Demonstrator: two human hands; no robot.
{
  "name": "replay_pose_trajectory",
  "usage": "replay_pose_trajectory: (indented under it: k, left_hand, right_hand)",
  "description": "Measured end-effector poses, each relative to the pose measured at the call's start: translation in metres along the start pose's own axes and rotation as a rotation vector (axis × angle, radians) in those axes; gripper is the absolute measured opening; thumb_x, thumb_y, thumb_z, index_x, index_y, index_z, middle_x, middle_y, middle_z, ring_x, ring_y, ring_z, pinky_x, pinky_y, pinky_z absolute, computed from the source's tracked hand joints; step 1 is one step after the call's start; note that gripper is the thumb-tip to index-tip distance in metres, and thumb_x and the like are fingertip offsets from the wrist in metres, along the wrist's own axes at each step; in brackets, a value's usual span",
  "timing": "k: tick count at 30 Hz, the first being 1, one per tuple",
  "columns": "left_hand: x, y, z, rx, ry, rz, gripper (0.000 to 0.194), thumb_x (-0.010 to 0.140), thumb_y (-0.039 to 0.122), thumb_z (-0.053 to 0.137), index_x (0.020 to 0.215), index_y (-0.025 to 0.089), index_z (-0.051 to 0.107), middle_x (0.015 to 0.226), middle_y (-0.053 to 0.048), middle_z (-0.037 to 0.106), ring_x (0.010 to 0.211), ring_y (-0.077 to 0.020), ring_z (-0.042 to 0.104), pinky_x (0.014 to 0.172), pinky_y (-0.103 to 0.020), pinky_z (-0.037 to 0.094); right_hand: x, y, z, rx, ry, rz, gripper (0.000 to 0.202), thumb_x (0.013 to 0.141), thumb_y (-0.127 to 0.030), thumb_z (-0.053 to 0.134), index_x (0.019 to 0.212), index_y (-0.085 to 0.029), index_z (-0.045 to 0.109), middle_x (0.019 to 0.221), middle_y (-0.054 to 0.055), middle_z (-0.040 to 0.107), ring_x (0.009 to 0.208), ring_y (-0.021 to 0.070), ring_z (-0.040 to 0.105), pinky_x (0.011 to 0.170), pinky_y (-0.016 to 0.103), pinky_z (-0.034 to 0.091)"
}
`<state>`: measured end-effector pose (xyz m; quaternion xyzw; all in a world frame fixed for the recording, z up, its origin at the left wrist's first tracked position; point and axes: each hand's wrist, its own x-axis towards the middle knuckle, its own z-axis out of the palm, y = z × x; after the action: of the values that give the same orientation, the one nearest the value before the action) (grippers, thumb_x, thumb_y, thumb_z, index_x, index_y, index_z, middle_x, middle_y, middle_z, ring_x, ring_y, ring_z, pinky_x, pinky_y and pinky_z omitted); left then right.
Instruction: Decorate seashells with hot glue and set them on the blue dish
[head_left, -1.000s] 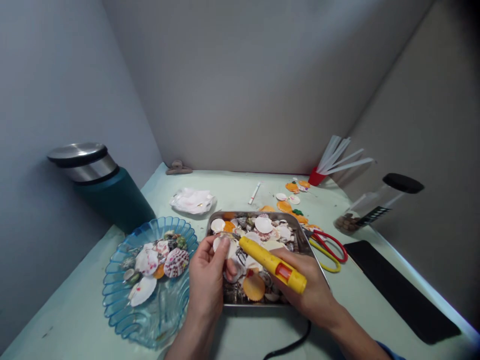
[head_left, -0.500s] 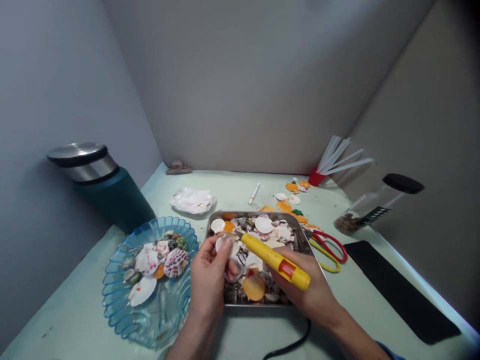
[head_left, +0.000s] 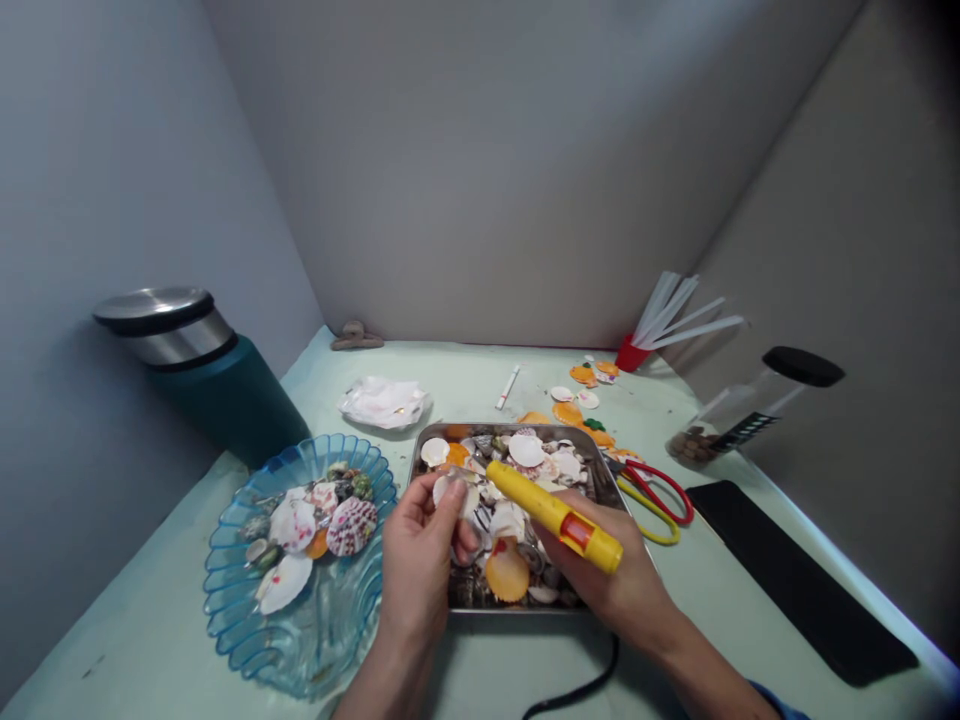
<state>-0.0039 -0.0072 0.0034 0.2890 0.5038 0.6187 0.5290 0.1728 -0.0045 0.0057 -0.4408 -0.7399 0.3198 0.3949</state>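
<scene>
Over the metal tray (head_left: 517, 609) of shells, the two hands work close together. The left hand (head_left: 418, 555) pinches a white shell (head_left: 456, 492) between thumb and fingers, above the tray's near left part. The right hand (head_left: 611, 575) is closed around a yellow tool (head_left: 551, 512) with a red part set in its side; its narrow tip points left, near the white shell, and whether the two touch I cannot tell. Below them lie many mixed shells, among them an orange shell (head_left: 508, 573) by the near edge.

To the left of the tray, a blue scalloped plate (head_left: 337, 625) holds more shells, including a purple-speckled shell (head_left: 352, 526). Behind that plate a teal bottle (head_left: 229, 400) with a steel lid appears tilted, and a crumpled white packet (head_left: 385, 403) lies beyond the tray's far left corner. A thin white stick (head_left: 508, 387) and loose orange and white shells (head_left: 568, 412) rest on the pale green tabletop (head_left: 150, 640) farther back.

On the right, scissors (head_left: 660, 495) with red and yellow handles lie beside the tray. Farther right are a clear jar (head_left: 727, 420) with a black lid, a black flat object (head_left: 802, 580), and a red cup (head_left: 631, 353) of white strips (head_left: 667, 310). A black cord (head_left: 577, 690) curves below the tray.
</scene>
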Motion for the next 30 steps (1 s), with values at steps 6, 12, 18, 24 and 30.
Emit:
replay_pose_trajectory:
  k: [6,12,18,24,30]
  left_hand:
    - [-0.0001,-0.001,0.0001,0.021,-0.01,0.004,0.03,0.074,0.039,0.072,0.086,0.015,0.059,0.04,0.006,0.054,0.034,-0.0053,0.04,0.038,-0.014,0.032]
    - [0.0009,-0.0044,-0.0008,0.031,-0.033,0.001,0.032,0.074,0.041,0.071,0.089,0.015,0.06,0.041,0.006,0.053,0.034,-0.0057,0.04,0.036,-0.014,0.033]
    - [0.0007,-0.0045,-0.0001,0.041,-0.046,-0.01,0.032,0.074,0.041,0.071,0.088,0.015,0.059,0.04,0.007,0.052,0.033,-0.0056,0.04,0.035,-0.014,0.033]
    - [0.0008,-0.0041,0.0,0.051,-0.058,-0.022,0.031,0.075,0.041,0.071,0.087,0.015,0.059,0.041,0.007,0.053,0.033,-0.0054,0.04,0.035,-0.014,0.033]
    - [-0.0002,-0.0038,-0.0007,0.062,-0.081,-0.029,0.031,0.076,0.041,0.069,0.088,0.014,0.06,0.04,0.006,0.054,0.034,-0.006,0.04,0.035,-0.014,0.033]
  right_hand:
    - [0.0004,0.0006,0.0014,0.011,0.018,0.022,0.008,0.085,-0.026,0.06,0.082,-0.019,0.061,0.073,0.001,0.063,0.062,0.016,0.057,0.057,0.024,0.044]
    - [-0.0003,0.0017,0.0013,0.006,-0.035,0.015,0.012,0.086,-0.029,0.059,0.082,-0.018,0.062,0.071,0.001,0.063,0.062,0.016,0.058,0.055,0.024,0.043]
    - [-0.0006,0.0016,0.001,-0.02,-0.021,-0.024,0.008,0.085,-0.025,0.059,0.086,-0.018,0.063,0.077,0.003,0.067,0.066,0.0177,0.061,0.059,0.025,0.045]
    - [0.002,-0.0032,0.0006,-0.022,0.006,-0.029,0.01,0.085,-0.026,0.058,0.085,-0.018,0.064,0.075,0.003,0.067,0.064,0.0173,0.061,0.058,0.025,0.045]
    - [0.0001,-0.0002,0.0009,-0.031,0.015,-0.012,0.011,0.084,-0.026,0.058,0.088,-0.017,0.064,0.075,0.003,0.067,0.064,0.0173,0.061,0.058,0.025,0.045]
